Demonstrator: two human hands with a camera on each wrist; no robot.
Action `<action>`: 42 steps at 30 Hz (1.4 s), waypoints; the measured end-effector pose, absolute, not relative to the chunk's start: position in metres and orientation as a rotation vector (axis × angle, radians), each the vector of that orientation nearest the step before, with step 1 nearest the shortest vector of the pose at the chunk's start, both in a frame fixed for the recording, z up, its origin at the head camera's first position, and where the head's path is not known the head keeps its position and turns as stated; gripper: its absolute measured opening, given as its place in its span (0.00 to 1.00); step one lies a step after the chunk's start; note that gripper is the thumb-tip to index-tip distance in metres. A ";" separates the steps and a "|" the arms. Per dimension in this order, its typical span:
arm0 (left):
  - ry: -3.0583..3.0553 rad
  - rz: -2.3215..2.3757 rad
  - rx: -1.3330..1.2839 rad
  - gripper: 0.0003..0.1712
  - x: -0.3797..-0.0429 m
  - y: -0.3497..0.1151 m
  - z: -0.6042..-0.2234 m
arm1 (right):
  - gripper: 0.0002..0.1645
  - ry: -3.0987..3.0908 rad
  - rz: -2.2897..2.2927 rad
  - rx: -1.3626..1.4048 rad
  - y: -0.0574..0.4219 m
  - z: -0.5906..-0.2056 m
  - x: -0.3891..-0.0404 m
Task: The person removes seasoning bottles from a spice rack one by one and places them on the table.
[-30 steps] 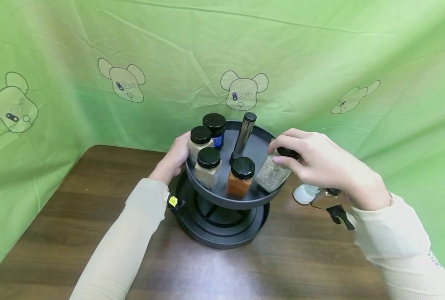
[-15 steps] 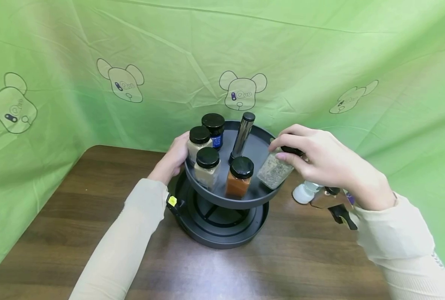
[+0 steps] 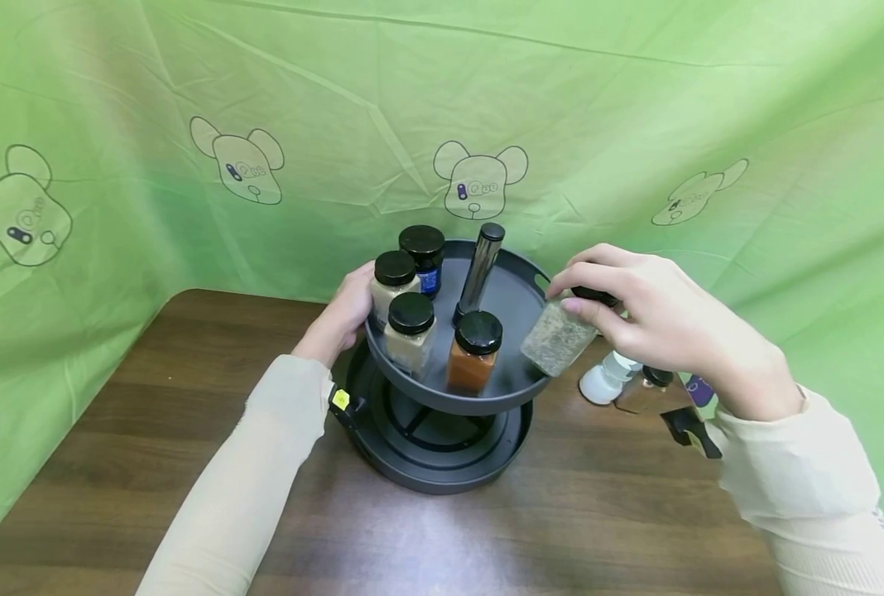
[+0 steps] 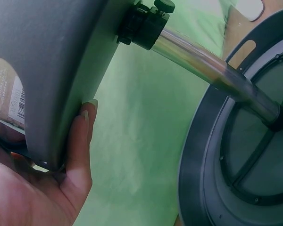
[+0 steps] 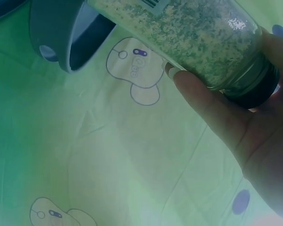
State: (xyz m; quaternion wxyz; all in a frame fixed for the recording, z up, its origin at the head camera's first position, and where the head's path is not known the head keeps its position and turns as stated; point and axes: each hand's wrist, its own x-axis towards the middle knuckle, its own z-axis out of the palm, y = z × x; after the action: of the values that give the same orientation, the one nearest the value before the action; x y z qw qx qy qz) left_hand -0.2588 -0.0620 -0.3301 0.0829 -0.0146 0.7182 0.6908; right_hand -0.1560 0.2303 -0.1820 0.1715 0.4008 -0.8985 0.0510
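Observation:
My right hand (image 3: 654, 314) grips a clear spice jar (image 3: 557, 341) of pale green flakes near its black lid. The jar tilts over the right rim of a grey two-tier rack's upper tray (image 3: 515, 285). In the right wrist view, thumb and fingers pinch the glass (image 5: 193, 42) from both sides. At the tray's left side, my left hand (image 3: 341, 313) holds the rim; its fingers lie under the tray in the left wrist view. Standing on the tray are two jars with pale contents (image 3: 409, 343), an orange-brown spice jar (image 3: 473, 360) and a dark blue-labelled jar (image 3: 423, 257).
A dark post (image 3: 479, 273) rises from the tray's middle. Below is the rack's lower tray (image 3: 434, 483), on a wooden table (image 3: 211, 414). Right of the rack are a white-bottomed bottle (image 3: 602, 382) and a black-lidded jar (image 3: 646, 391). A green curtain (image 3: 338, 99) hangs behind.
My right hand has moved right and slightly up with the spice jar, from over the tray floor to the right rim. My left hand keeps its hold on the tray.

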 end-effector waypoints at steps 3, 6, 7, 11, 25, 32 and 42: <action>2.157 2.064 -0.044 0.18 -0.259 -0.062 -0.330 | 0.12 -2.548 0.149 1.131 0.233 -0.182 -0.156; 2.165 2.063 -0.048 0.18 -0.258 -0.062 -0.330 | 0.12 -2.540 0.160 1.129 0.235 -0.182 -0.156; 2.167 2.063 -0.049 0.18 -0.258 -0.062 -0.330 | 0.12 -2.538 0.162 1.127 0.236 -0.183 -0.156; 2.174 2.057 -0.050 0.19 -0.258 -0.062 -0.330 | 0.12 -2.537 0.164 1.105 0.240 -0.184 -0.157; 2.183 2.043 -0.052 0.19 -0.258 -0.062 -0.331 | 0.12 -2.562 0.121 1.011 0.256 -0.184 -0.154; 2.171 2.045 -0.045 0.20 -0.258 -0.061 -0.330 | 0.11 -2.569 0.105 0.960 0.268 -0.184 -0.153; 2.155 2.058 -0.030 0.20 -0.258 -0.062 -0.330 | 0.10 -2.605 0.102 0.879 0.278 -0.186 -0.152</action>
State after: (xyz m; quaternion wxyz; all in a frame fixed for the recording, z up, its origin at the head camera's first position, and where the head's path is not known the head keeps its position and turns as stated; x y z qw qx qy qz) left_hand -0.2581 -0.0619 -0.3304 0.0808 -0.0100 0.7208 0.6883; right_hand -0.1524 0.2783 -0.1859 0.1939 0.3133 -0.9290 0.0363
